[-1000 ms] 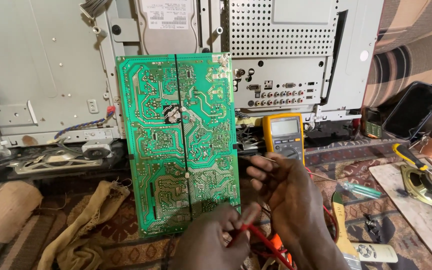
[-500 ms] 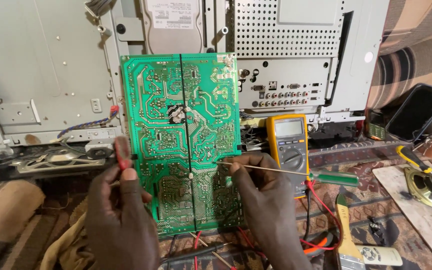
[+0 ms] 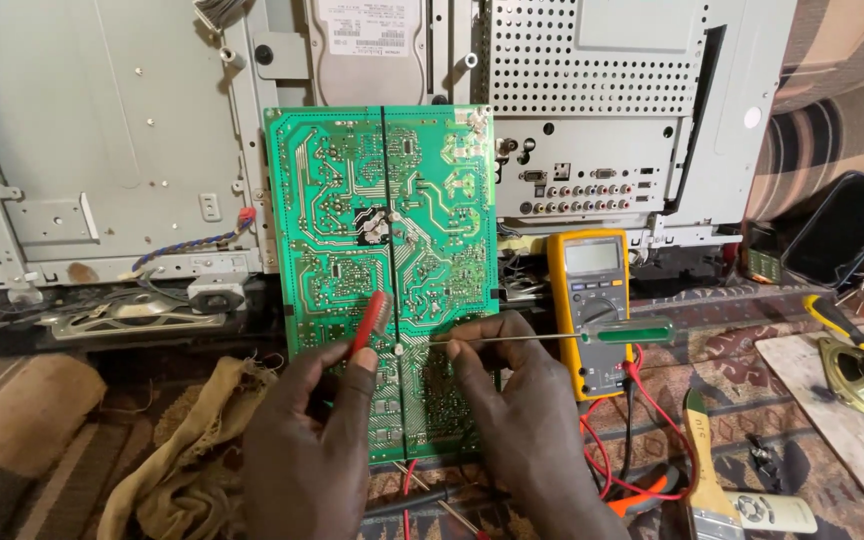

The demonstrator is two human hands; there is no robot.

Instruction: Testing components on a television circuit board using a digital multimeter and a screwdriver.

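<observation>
So on the far left there's a tan rag (image 3: 187,450) bunched up on the patterned cloth. Next to it the left hand (image 3: 312,450) has its fingers (image 3: 357,365) closed around a red probe (image 3: 370,320), tip up against the green board (image 3: 387,280). The board stands upright, leaning on the grey chassis (image 3: 102,150), right between both hands. The right hand (image 3: 527,420) pinches the shaft of a green-handled screwdriver (image 3: 572,335), lying flat, tip touching the board's middle seam. Behind the handle sits a yellow multimeter (image 3: 597,300). A paintbrush (image 3: 707,470) lies further right.
</observation>
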